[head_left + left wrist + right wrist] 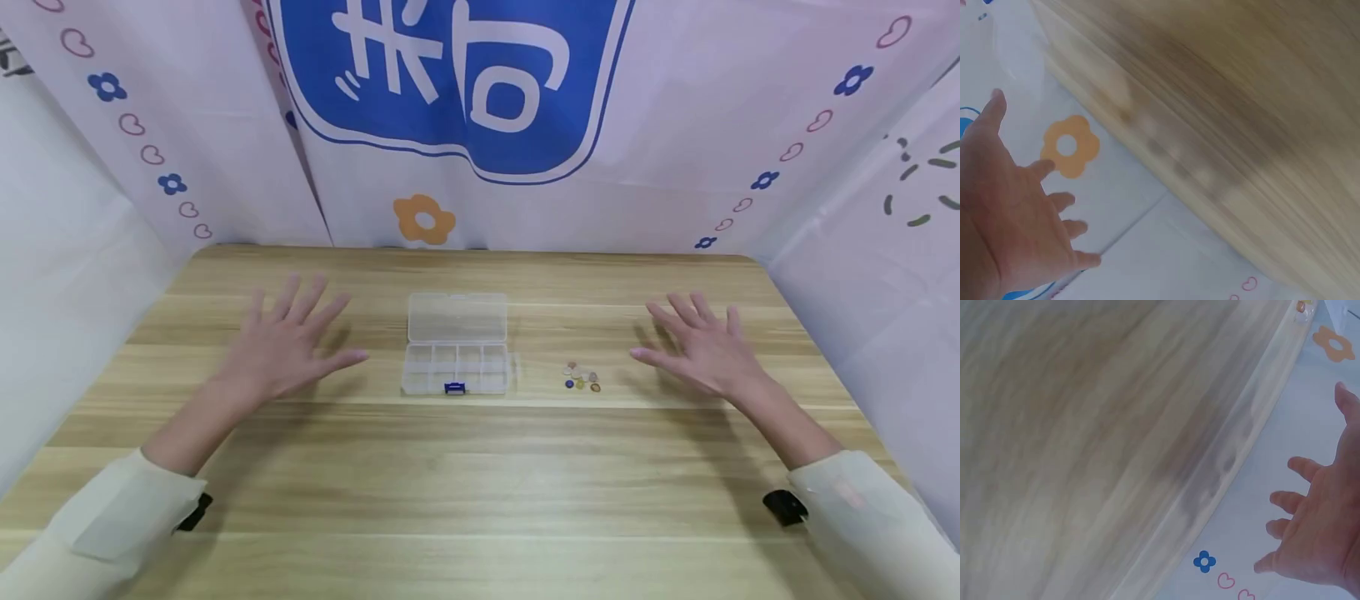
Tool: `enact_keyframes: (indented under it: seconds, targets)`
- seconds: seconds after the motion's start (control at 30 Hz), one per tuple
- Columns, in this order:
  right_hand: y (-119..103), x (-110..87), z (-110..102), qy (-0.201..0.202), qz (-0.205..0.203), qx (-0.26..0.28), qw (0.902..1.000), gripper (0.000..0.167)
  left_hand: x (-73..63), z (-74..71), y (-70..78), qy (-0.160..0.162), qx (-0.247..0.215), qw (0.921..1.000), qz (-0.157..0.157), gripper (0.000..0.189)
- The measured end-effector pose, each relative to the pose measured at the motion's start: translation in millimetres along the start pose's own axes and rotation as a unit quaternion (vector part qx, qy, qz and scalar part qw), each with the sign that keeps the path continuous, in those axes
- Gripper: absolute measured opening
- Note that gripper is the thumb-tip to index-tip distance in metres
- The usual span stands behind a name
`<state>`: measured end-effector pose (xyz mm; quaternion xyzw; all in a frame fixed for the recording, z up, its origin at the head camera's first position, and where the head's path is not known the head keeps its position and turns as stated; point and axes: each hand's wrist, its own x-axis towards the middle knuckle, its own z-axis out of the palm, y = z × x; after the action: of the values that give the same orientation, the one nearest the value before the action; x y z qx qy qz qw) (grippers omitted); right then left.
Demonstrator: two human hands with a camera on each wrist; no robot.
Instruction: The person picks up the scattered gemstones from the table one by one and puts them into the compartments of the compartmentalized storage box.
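In the head view, a clear plastic compartment box [456,367] lies on the wooden table with its lid [457,317] folded back and a blue latch [454,388] at its front. To its right is a small group of button-like discs [580,383], among them a blue one [569,384] and several yellowish ones. My left hand [281,346] is spread palm down to the left of the box, holding nothing. My right hand [703,350], its fingers also spread and holding nothing, hovers to the right of the discs. Both wrist views show the fingers extended.
The wooden table [450,492] reaches back to a white cloth [675,167] printed with a blue sign, flowers and hearts. White cloth also hangs at both sides. Dark wrist straps [785,507] show below the sleeves.
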<state>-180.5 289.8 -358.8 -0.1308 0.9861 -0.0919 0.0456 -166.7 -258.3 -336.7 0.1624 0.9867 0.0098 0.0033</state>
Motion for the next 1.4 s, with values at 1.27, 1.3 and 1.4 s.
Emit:
enact_keyframes:
  seconds: [1.27,1.3,1.4]
  targets:
    - [-49,12.8,18,-0.027,-0.154,0.150,0.9762,0.012,36.9,20.2,57.4,-0.059,-0.203,0.9688,0.129,0.070]
    - [-49,13.4,18,-0.030,-0.155,0.154,0.9754,0.011,37.6,20.9,57.4,-0.061,-0.213,0.9667,0.128,0.070]
    - [-49,15.3,20,-0.035,-0.156,0.159,0.9743,0.010,39.5,22.3,57.5,-0.069,-0.234,0.9616,0.125,0.068]
